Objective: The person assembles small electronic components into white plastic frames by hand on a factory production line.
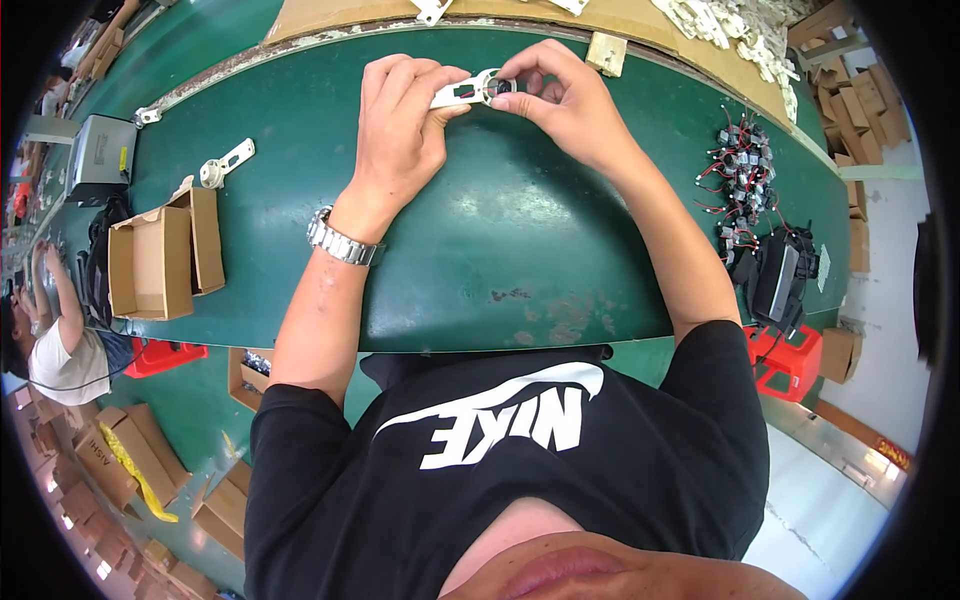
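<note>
My left hand (400, 125) grips a flat white plastic bracket (462, 92) by its long end, above the far side of the green table (500, 250). At the bracket's round end, my right hand (560, 100) pinches a small dark ring-shaped part (500, 86) with thumb and forefinger. A metal watch (343, 243) is on my left wrist. Both hands meet close together over the table.
Another white bracket (225, 163) lies at the left, by an open cardboard box (160, 262). A pile of small wired parts (740, 170) sits at the right. White parts (730, 30) are heaped on cardboard at the far edge. A person (50, 330) sits at far left.
</note>
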Available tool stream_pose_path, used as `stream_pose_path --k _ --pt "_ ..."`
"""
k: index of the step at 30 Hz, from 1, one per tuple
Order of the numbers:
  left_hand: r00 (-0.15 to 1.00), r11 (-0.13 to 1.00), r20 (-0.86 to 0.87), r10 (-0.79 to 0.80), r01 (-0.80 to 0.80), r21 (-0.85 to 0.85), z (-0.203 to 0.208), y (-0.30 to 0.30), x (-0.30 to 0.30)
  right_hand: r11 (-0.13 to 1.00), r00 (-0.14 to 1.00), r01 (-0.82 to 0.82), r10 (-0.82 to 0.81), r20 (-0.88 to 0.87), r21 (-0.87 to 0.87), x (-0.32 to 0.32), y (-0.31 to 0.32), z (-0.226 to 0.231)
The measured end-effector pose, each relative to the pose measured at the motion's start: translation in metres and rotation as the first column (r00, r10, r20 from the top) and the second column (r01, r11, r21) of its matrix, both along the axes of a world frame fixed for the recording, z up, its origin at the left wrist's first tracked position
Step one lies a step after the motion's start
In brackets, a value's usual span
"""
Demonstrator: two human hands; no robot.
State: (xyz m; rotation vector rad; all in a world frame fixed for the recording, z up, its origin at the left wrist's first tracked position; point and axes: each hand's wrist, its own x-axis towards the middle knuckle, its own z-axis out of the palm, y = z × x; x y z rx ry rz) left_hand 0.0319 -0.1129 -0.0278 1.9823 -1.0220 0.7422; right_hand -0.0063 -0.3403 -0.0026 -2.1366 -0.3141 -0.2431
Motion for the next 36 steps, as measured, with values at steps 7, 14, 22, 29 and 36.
stream_pose_path --k 7,14,22,29,36 --pt "0.996 0.997 0.042 -0.080 0.081 -0.015 0.004 -0.004 -0.005 0.842 0.757 -0.067 0.392 -0.523 0.535 -0.001 -0.014 0.015" --pt "0.995 0.997 0.056 -0.077 0.076 0.024 0.001 -0.006 -0.004 0.862 0.783 -0.009 0.322 -0.533 0.508 -0.001 -0.011 0.006" --pt "0.999 0.999 0.047 -0.023 0.025 -0.048 0.004 -0.006 -0.003 0.822 0.789 0.002 0.348 -0.506 0.569 -0.006 -0.004 0.023" --pt "0.997 0.999 0.077 -0.025 0.027 -0.036 0.006 -0.006 -0.006 0.911 0.895 -0.077 0.242 -0.375 0.405 -0.004 -0.001 0.011" --pt "0.999 0.999 0.032 -0.014 0.016 -0.038 0.003 -0.006 -0.003 0.958 0.900 -0.057 0.171 -0.401 0.281 -0.008 0.000 0.013"
